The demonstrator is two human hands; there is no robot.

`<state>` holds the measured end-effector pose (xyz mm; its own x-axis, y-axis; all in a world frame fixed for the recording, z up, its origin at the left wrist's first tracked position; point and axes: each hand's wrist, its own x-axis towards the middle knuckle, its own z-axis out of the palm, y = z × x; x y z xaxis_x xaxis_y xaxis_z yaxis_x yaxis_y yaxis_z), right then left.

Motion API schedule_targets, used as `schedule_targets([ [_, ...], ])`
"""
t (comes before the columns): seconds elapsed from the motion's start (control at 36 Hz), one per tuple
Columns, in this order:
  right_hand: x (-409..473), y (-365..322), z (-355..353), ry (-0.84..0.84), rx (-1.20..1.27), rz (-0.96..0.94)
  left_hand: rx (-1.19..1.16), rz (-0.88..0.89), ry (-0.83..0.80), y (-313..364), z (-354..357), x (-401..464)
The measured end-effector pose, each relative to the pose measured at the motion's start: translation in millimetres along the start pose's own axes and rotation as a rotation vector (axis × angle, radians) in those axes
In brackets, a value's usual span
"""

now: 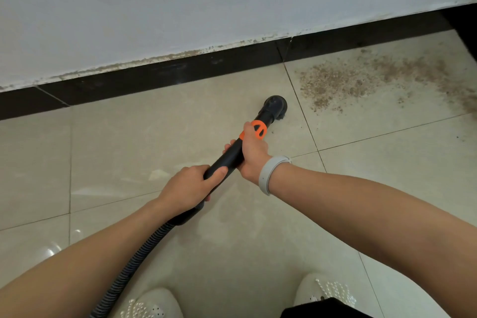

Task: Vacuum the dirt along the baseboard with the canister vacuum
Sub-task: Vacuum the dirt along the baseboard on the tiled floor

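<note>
One vacuum wand (228,156) gripped by two hands: left hand (189,188) curled round rear, right hand (254,153) round front. One round brush nozzle (276,107) near one black baseboard (154,75); one dirt patch (361,80) beside baseboard.

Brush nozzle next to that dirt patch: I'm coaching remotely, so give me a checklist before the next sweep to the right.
1. Left hand grips the wand at its rear: ok.
2. Right hand grips the wand near the orange collar: ok.
3. Brush nozzle down on the tiled floor: ok.
4. Nozzle over the dirt patch: not ok, it sits left of it.
5. Hose free of kinks: ok where visible.
6. Suction running: cannot tell.
</note>
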<state>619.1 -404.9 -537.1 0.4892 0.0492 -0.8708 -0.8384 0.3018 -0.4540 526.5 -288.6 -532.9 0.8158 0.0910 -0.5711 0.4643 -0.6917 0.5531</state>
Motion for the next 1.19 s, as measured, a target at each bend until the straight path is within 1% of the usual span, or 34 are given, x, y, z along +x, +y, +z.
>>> schedule_targets([
  [0.11,8.7,-13.1,5.6,-0.022,-0.022,-0.034,-0.018,-0.007,0.063,6.5,0.0,8.5],
  [0.19,13.0,-19.0,12.6,-0.062,-0.054,-0.023,-0.034,-0.01,0.094,7.6,-2.2,10.5],
  [0.44,17.5,-32.4,34.6,-0.109,-0.14,-0.007,-0.035,-0.05,0.123,4.1,-19.2,23.2],
  [0.56,14.5,-45.1,33.2,-0.142,-0.153,0.008,-0.055,-0.048,0.14,14.3,-17.2,26.7],
  [0.64,13.3,-47.8,28.6,-0.127,-0.152,0.004,-0.091,-0.031,0.131,20.4,-11.4,26.1],
  [0.86,8.1,-18.1,9.7,-0.034,-0.022,0.001,-0.02,0.01,-0.028,5.2,-15.4,18.7],
  [1.03,-5.5,-0.8,-8.6,0.036,0.056,0.018,-0.052,0.03,-0.188,-1.1,-17.0,13.8],
  [1.19,-14.8,16.0,-36.9,0.079,0.14,0.019,0.082,0.101,-0.29,1.2,-9.2,10.6],
])
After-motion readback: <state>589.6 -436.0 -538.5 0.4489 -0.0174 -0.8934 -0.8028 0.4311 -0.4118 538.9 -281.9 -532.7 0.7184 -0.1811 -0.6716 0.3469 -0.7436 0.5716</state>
